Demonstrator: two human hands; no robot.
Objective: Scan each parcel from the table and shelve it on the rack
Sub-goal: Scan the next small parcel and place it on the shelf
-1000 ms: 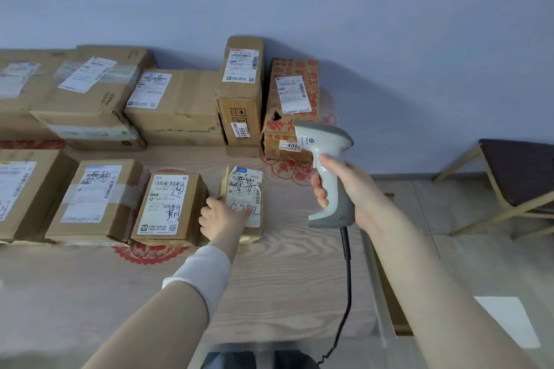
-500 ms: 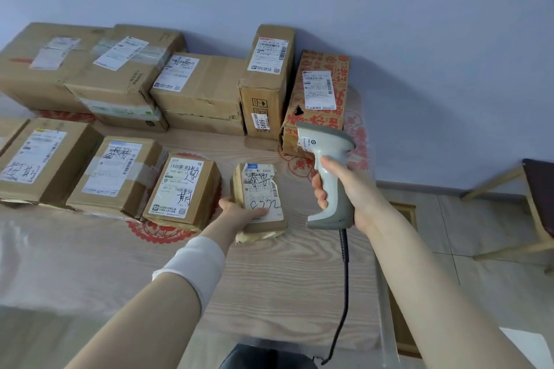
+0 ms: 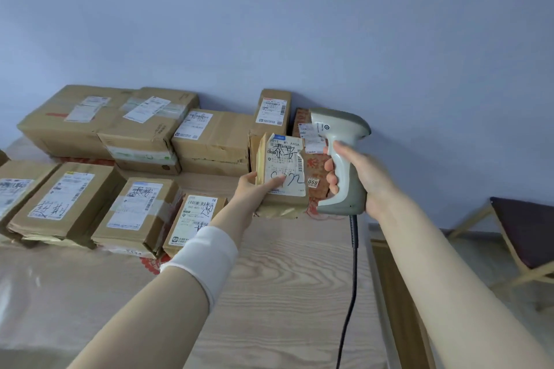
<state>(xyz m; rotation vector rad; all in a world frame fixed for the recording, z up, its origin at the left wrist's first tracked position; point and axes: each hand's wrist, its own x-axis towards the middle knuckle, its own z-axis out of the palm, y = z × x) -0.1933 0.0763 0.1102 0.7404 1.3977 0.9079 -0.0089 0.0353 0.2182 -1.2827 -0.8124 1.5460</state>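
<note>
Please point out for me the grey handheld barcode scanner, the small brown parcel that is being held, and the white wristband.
grey handheld barcode scanner (image 3: 344,177), head view, on its handle.
small brown parcel (image 3: 284,171), head view, on its white label.
white wristband (image 3: 205,257), head view, on its middle.

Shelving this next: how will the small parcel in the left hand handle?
The small parcel is probably light: the left hand alone holds it up. Its crumpled lower wrap suggests some give. The thumb rests on its paper label, which looks unlikely to slip.
</note>
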